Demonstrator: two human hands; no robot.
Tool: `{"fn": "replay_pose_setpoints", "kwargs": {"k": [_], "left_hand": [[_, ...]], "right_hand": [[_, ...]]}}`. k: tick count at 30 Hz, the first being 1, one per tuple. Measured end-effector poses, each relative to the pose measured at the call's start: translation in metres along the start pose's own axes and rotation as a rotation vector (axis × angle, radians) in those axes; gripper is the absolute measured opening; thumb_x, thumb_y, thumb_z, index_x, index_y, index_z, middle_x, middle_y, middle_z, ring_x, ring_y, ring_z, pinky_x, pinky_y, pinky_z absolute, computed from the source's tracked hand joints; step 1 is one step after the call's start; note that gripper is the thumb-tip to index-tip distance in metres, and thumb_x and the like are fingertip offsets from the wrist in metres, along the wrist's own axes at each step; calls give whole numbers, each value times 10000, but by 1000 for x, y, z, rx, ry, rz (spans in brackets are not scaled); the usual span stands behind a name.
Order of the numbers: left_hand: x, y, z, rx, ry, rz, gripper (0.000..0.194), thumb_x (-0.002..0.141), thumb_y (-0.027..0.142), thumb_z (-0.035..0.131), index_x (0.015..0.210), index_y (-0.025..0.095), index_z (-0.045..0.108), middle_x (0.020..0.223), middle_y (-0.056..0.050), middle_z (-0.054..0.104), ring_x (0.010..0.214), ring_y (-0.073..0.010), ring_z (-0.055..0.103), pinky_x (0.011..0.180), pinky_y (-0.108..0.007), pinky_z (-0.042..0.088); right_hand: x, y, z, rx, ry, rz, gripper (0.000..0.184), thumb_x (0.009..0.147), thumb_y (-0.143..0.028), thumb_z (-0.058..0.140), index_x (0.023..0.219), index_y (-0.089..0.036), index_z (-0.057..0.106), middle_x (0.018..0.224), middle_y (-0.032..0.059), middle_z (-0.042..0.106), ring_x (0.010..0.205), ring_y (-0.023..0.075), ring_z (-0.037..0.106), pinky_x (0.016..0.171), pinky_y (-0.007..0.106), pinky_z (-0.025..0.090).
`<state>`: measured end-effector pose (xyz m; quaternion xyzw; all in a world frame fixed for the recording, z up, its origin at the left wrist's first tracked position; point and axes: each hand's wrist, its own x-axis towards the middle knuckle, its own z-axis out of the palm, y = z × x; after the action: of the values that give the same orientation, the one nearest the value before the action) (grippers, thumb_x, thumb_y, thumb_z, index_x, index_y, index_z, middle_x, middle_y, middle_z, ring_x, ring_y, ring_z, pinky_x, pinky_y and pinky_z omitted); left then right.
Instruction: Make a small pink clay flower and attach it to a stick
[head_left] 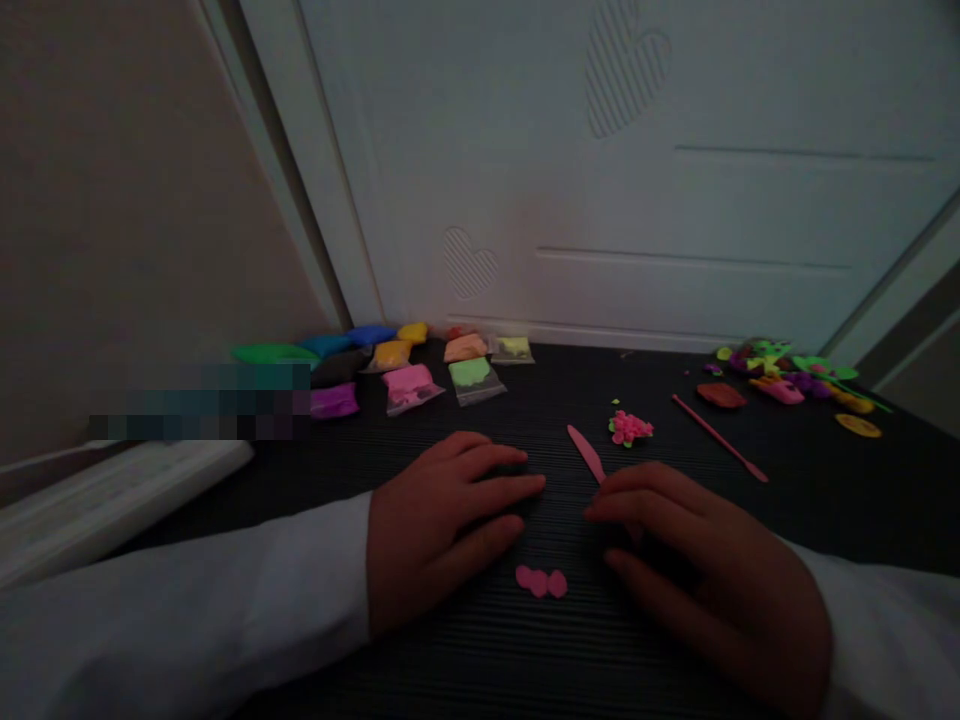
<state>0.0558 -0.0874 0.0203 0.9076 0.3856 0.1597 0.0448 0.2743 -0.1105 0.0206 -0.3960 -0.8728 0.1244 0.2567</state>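
Three small flattened pink clay discs lie joined in an overlapping row on the dark table, between my two hands. To their left rests my left hand, palm down with its fingers spread, holding nothing. My right hand is on the other side, thumb and fingers apart, with no object visible between them. A pink plastic clay knife lies just beyond my right fingertips; its near end is hidden behind them. Farther back sits a small pink clay flower cluster with green bits at its edge.
Bags of coloured clay, including a pink one and a light green one, stand back left. A pink modelling stick and a pile of colourful clay pieces lie right. A white power strip is at left; a white panel rises behind.
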Motion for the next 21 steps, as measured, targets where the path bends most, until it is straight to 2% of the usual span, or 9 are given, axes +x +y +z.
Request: {"fn": "replay_pose_setpoints", "kwargs": {"k": [5, 10, 15, 21], "left_hand": [[4, -7, -4, -215, 81, -23, 298, 750, 179, 443, 1038, 226, 504, 1015, -21, 509, 956, -147, 424, 822, -316, 363], [9, -11, -10, -467, 77, -193, 181, 693, 197, 542, 867, 190, 593, 861, 1, 574, 810, -114, 524, 734, -248, 414], [12, -7, -15, -533, 68, -350, 117, 666, 222, 562, 751, 180, 630, 774, 10, 603, 724, -117, 552, 672, -231, 418], [11, -5, -15, -563, 91, -361, 107, 651, 201, 577, 728, 172, 645, 750, 6, 607, 709, -114, 557, 671, -217, 420]], "right_hand": [[-1, 0, 0, 4, 6, 2, 244, 691, -105, 477, 914, -196, 513, 953, 42, 506, 877, 147, 469, 759, 292, 419], [-1, 0, 0, 8, -1, 14, 250, 692, -101, 479, 917, -204, 510, 956, 32, 502, 882, 140, 462, 765, 283, 413], [-1, 0, 1, 4, -8, 18, 236, 700, -113, 476, 913, -211, 506, 955, 19, 496, 886, 129, 454, 763, 269, 409], [-1, 0, 0, 9, -17, 16, 228, 704, -111, 471, 906, -211, 509, 959, 20, 495, 882, 129, 455, 760, 263, 406]]}}
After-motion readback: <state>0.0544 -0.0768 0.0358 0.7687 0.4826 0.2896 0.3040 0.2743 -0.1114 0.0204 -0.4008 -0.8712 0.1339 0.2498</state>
